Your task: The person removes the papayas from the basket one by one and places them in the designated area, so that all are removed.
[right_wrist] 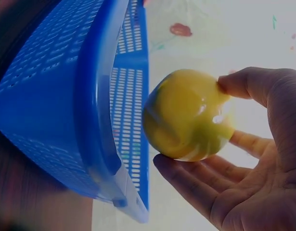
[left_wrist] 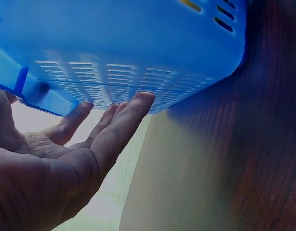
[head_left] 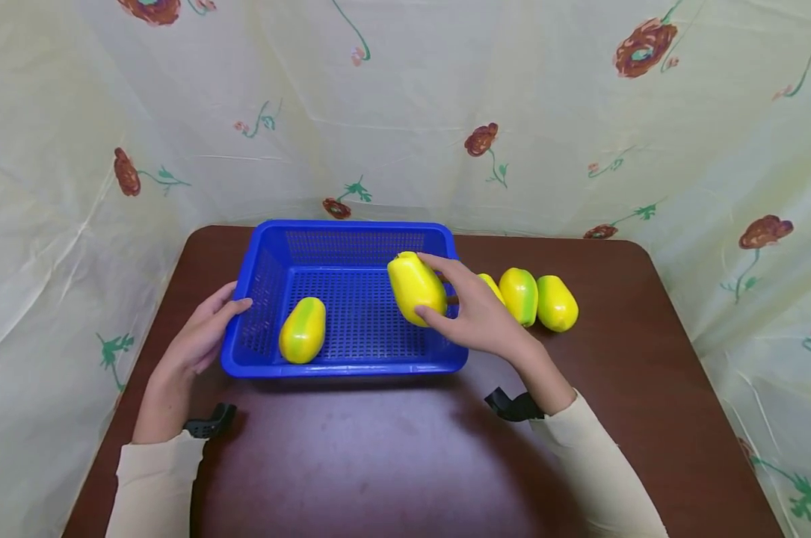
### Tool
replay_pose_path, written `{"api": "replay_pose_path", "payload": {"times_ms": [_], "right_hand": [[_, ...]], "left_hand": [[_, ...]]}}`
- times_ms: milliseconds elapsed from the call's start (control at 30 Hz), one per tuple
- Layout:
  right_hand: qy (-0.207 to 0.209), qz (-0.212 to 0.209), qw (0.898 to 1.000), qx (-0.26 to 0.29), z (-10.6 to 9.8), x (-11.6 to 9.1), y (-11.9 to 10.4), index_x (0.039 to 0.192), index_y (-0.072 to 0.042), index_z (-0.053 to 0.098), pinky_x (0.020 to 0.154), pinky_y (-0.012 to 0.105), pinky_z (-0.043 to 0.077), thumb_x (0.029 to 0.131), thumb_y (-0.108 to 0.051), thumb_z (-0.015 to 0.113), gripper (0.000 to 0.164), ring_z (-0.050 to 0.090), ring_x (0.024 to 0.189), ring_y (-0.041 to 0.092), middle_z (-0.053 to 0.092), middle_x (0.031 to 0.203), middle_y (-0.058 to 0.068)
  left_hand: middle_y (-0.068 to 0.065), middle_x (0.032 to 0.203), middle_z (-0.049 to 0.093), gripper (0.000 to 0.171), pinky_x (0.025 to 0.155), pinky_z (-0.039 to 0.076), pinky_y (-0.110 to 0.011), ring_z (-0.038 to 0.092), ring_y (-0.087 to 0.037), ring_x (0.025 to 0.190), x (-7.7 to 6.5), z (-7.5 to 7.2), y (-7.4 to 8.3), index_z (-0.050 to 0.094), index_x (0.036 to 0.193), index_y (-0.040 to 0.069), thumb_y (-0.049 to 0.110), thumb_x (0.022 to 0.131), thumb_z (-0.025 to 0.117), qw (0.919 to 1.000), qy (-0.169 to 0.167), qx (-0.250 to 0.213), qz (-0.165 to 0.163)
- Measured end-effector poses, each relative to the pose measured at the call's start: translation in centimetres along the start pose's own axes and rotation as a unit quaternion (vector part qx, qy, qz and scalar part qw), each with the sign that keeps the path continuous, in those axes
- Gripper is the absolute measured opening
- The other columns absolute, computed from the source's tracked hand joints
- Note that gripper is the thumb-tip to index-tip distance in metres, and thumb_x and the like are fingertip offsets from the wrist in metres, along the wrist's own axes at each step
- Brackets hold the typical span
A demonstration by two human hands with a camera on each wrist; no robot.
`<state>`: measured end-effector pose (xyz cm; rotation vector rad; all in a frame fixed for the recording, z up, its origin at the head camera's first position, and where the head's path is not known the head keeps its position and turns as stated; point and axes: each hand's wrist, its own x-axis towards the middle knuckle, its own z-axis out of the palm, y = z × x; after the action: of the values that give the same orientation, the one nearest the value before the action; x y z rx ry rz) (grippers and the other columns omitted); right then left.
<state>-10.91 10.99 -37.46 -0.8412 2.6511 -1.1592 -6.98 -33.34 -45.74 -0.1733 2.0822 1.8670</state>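
Note:
A blue plastic basket (head_left: 344, 370) with slotted walls stands on the table. My left hand (head_left: 206, 329) holds its left side, thumb over the rim and fingers along the outer wall; in the left wrist view the fingers (left_wrist: 121, 127) touch the slotted side. Above the basket's right part, my right hand (head_left: 475, 306) grips a glossy yellow papaya (head_left: 415, 288) between thumb and fingers. The right wrist view shows this papaya (right_wrist: 186, 115) beside the basket rim (right_wrist: 90, 96). Another yellow-green papaya (head_left: 303, 330) lies inside the basket, at the front left.
To the right of the basket lie more papayas (head_left: 557, 303) in a row, one partly hidden behind my right hand. The brown table (head_left: 378, 448) has rounded far corners. A flower-patterned sheet (head_left: 405, 112) hangs behind and beside it.

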Motion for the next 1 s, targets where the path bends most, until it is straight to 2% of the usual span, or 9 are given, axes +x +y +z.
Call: {"api": "replay_pose_path", "payload": {"times_ms": [200, 333, 467, 667, 867, 1000], "right_hand": [[0.035, 0.015, 0.999, 0.011, -0.5, -1.3, 0.3, 0.162, -0.027, 0.04, 0.092, 0.044, 0.064, 0.096, -0.032, 0.078, 0.076, 0.06, 0.128, 0.024, 0.052, 0.157, 0.004], [0.054, 0.026, 0.998, 0.032, -0.8, -2.5, 0.6, 0.162, -0.026, 0.041, 0.089, 0.046, 0.065, 0.096, -0.03, 0.078, 0.076, 0.06, 0.126, 0.025, 0.052, 0.156, 0.005], [0.066, 0.036, 0.996, 0.051, -0.8, -3.5, 1.1, 0.162, -0.024, 0.04, 0.091, 0.047, 0.065, 0.097, -0.027, 0.078, 0.076, 0.062, 0.126, 0.028, 0.053, 0.154, 0.007], [0.093, 0.056, 0.992, 0.068, -0.8, -4.7, 1.6, 0.161, -0.028, 0.042, 0.086, 0.047, 0.066, 0.096, -0.025, 0.08, 0.075, 0.068, 0.122, 0.031, 0.058, 0.148, 0.006], [0.1, 0.083, 0.989, 0.071, -1.0, -5.8, 2.2, 0.162, -0.025, 0.04, 0.087, 0.042, 0.066, 0.097, -0.024, 0.079, 0.077, 0.067, 0.125, 0.035, 0.057, 0.149, 0.011], [0.116, 0.1, 0.986, 0.065, -1.1, -6.6, 2.5, 0.163, -0.025, 0.039, 0.092, 0.031, 0.064, 0.097, -0.024, 0.079, 0.077, 0.065, 0.128, 0.034, 0.055, 0.152, 0.01]], "left_hand": [[0.011, 0.131, 0.059, 0.07, 0.086, 0.065, -0.028, 0.072, -0.003, 0.108, 0.1, -0.1, 0.3, 0.021, 0.168, 0.011, 0.039, 0.112, 0.051, 0.9999, -0.003, -0.011, 0.004], [0.011, 0.13, 0.062, 0.068, 0.086, 0.065, -0.029, 0.073, -0.006, 0.109, 0.2, 0.0, 0.2, 0.022, 0.167, 0.011, 0.038, 0.112, 0.051, 0.9996, -0.012, -0.021, 0.011], [0.013, 0.13, 0.062, 0.069, 0.087, 0.065, -0.028, 0.073, -0.004, 0.109, 0.0, 0.0, 0.2, 0.021, 0.168, 0.011, 0.037, 0.112, 0.051, 0.9997, -0.011, -0.022, 0.006], [0.01, 0.133, 0.059, 0.07, 0.087, 0.065, -0.029, 0.072, -0.004, 0.111, -0.2, 0.1, 0.0, 0.021, 0.168, 0.011, 0.038, 0.112, 0.052, 0.9996, -0.009, -0.024, 0.009], [0.01, 0.134, 0.057, 0.07, 0.087, 0.065, -0.029, 0.072, -0.003, 0.111, -0.2, 0.1, 0.0, 0.021, 0.168, 0.012, 0.039, 0.112, 0.051, 0.9999, -0.006, -0.013, 0.008], [0.009, 0.135, 0.057, 0.069, 0.088, 0.065, -0.03, 0.071, -0.005, 0.111, -0.2, 0.1, 0.0, 0.023, 0.168, 0.014, 0.04, 0.111, 0.051, 1.0, -0.004, -0.004, 0.007]]}}
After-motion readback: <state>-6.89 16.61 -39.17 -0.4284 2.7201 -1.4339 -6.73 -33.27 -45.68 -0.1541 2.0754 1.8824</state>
